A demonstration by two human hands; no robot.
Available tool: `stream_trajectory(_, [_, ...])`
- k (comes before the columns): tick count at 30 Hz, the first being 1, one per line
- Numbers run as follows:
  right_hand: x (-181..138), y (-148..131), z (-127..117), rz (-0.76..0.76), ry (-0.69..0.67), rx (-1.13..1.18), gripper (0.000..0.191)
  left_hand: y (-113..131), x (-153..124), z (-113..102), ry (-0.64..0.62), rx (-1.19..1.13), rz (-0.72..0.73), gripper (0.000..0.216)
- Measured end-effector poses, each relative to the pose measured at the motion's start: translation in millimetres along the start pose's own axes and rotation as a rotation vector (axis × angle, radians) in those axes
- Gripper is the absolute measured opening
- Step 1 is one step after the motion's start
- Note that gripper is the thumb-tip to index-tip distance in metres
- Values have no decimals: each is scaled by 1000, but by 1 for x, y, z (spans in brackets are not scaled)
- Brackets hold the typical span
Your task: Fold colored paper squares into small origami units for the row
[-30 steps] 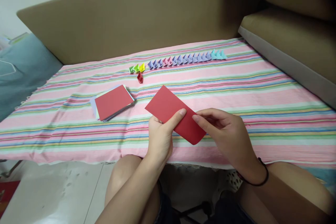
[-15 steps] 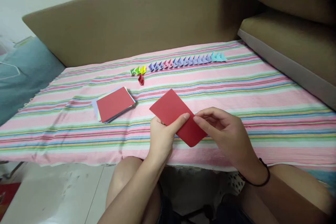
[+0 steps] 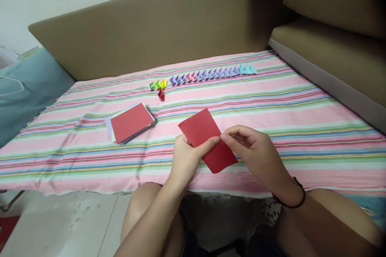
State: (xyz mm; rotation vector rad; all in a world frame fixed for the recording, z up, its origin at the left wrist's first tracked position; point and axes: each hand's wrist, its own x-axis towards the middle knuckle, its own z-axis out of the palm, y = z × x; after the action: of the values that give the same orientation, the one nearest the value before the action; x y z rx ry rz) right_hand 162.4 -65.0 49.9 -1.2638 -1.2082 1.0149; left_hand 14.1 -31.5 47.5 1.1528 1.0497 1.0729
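Note:
A red sheet of paper is held up over the front part of the striped cloth. My left hand grips it from the left, thumb flat across its face and the fingers mostly hidden behind. At its right edge, my right hand pinches the paper between thumb and fingertips, close to the left thumb's tip. To the left lies a stack of coloured paper with a red sheet on top. Farther back sits a small red folded paper boat.
A row of purple, pink and light-blue folded paper pieces runs along the back, with green and yellow ones at its left. Behind rises a brown backrest. Cushions stand at right, a teal cushion at left.
The red sheet has turned a little clockwise and tilted in my hands. Both hands keep hold of it. The whole view has shifted slightly.

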Motion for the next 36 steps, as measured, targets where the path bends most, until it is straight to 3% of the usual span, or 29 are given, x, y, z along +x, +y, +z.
stream_trajectory(5, [4, 4, 0, 49, 10, 87, 16, -3, 3, 0, -32, -70, -18, 24])
stream_trajectory(13, [6, 11, -7, 106, -96, 294, 29, -5, 6, -2, 2, -67, -1, 24])
stream_trajectory(19, [5, 5, -4, 88, -101, 194, 15, -3, 5, -3, -16, -65, 11, 23])
stream_trajectory(25, [3, 3, -4, 45, -77, 73, 14, -2, 4, -3, -27, 29, 16, 24])
stream_trajectory(30, [8, 9, -10, 45, -1, 82, 14, 0, 9, -7, -93, -36, -15, 27])
stream_trajectory(36, [13, 13, -15, 6, 66, 108, 16, 3, 16, -16, 13, -59, -44, 27])
